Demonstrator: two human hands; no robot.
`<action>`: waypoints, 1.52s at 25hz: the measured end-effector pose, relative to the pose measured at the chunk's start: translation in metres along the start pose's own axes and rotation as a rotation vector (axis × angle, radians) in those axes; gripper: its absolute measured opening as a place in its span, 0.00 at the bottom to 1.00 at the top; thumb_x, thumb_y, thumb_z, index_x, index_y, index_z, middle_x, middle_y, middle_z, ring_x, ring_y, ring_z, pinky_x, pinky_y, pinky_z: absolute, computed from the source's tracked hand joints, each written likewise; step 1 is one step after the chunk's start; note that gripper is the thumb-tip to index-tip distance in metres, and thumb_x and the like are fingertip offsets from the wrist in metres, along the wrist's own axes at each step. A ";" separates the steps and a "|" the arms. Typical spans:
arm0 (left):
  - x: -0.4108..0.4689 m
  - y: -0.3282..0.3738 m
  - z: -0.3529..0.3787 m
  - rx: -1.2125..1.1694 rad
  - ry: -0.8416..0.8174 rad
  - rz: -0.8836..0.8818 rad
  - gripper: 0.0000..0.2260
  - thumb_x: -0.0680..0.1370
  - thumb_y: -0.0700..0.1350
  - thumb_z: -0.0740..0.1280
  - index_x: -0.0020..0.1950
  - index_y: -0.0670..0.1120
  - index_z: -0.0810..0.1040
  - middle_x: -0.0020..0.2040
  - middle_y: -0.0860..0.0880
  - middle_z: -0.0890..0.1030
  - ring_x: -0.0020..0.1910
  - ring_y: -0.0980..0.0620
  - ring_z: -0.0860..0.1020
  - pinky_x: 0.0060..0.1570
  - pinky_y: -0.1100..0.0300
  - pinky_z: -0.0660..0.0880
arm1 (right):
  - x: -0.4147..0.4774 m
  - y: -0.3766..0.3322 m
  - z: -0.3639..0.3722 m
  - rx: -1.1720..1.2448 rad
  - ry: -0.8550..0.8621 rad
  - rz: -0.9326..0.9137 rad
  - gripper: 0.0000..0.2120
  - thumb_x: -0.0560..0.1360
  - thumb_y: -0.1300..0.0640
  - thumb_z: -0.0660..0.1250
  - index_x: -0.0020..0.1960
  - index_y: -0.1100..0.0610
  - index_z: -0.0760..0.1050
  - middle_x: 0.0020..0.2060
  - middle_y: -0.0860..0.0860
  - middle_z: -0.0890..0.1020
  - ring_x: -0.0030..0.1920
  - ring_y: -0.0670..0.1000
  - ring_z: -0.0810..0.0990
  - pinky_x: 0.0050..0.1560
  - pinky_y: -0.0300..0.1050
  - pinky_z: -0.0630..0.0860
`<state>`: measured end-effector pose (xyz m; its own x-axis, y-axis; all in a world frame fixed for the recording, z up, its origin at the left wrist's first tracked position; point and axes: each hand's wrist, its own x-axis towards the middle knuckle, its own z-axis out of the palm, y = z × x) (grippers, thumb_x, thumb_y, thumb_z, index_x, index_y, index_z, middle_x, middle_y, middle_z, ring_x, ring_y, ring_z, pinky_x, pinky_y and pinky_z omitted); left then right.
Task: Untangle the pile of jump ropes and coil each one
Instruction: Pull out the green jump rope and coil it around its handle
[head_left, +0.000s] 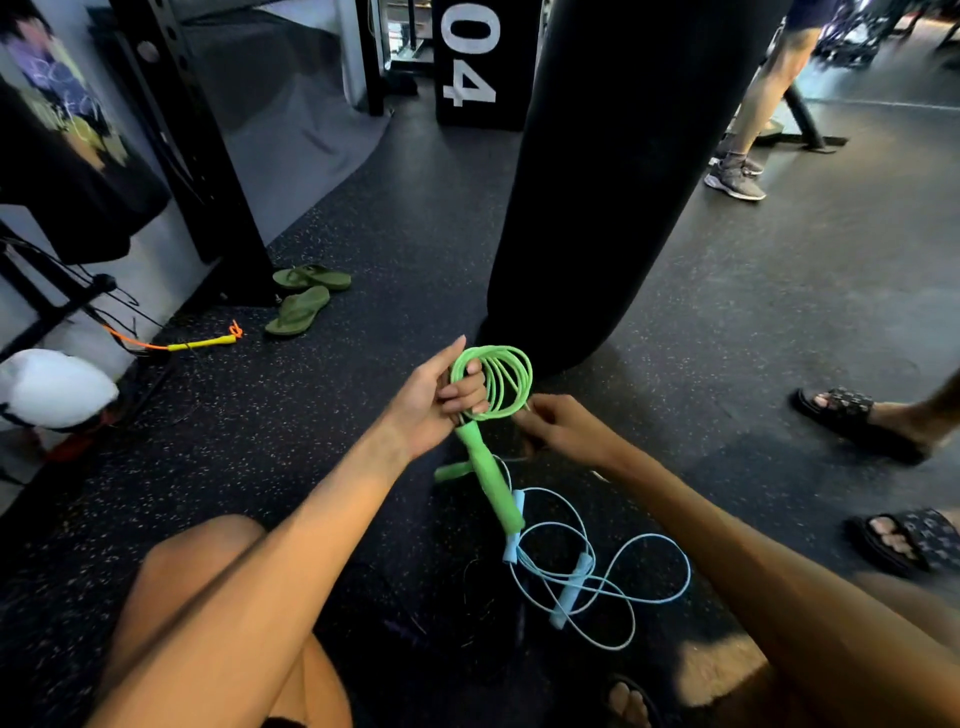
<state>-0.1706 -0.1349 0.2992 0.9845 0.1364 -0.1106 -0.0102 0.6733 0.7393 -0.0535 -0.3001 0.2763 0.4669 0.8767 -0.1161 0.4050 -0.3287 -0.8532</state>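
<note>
My left hand (434, 402) grips a green jump rope (496, 382) wound into several loops, with one green handle (491, 478) hanging down below the fist and a second green handle (452, 472) sticking out to the left. My right hand (563, 426) pinches the lower right side of the green coil. On the floor between my legs lies a light blue jump rope (623, 587) in loose loops with its two blue handles (569, 590) across them. A yellow-handled orange rope (200, 343) lies on the floor at the left.
A black punching bag (613, 171) hangs just beyond my hands. Green flip-flops (304, 299) lie at the foot of a black rack post (208, 171). Sandalled feet (857, 418) of another person stand at the right, and a person in sneakers (735, 179) stands further back.
</note>
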 end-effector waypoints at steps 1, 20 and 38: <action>0.000 0.000 0.000 -0.012 0.021 0.018 0.17 0.83 0.52 0.55 0.39 0.44 0.70 0.23 0.54 0.58 0.23 0.55 0.54 0.31 0.61 0.66 | 0.001 0.001 0.001 -0.041 -0.075 0.011 0.13 0.81 0.53 0.63 0.43 0.60 0.76 0.33 0.53 0.84 0.35 0.48 0.81 0.42 0.42 0.76; 0.017 -0.020 -0.019 1.056 0.518 0.482 0.08 0.82 0.40 0.61 0.48 0.35 0.72 0.32 0.49 0.81 0.27 0.59 0.78 0.38 0.68 0.73 | -0.017 -0.022 0.018 -0.193 -0.335 -0.110 0.08 0.81 0.58 0.63 0.47 0.56 0.80 0.31 0.54 0.83 0.31 0.46 0.79 0.35 0.36 0.71; 0.000 -0.009 0.005 0.319 -0.019 -0.118 0.20 0.81 0.52 0.58 0.31 0.46 0.68 0.18 0.54 0.57 0.16 0.57 0.56 0.23 0.62 0.65 | 0.001 -0.004 -0.017 -0.006 0.284 -0.112 0.12 0.77 0.45 0.67 0.42 0.52 0.72 0.30 0.51 0.74 0.31 0.48 0.72 0.32 0.52 0.71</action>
<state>-0.1701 -0.1448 0.2957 0.9787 0.0558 -0.1978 0.1564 0.4221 0.8930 -0.0411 -0.3039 0.2888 0.6194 0.7749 0.1261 0.4705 -0.2378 -0.8498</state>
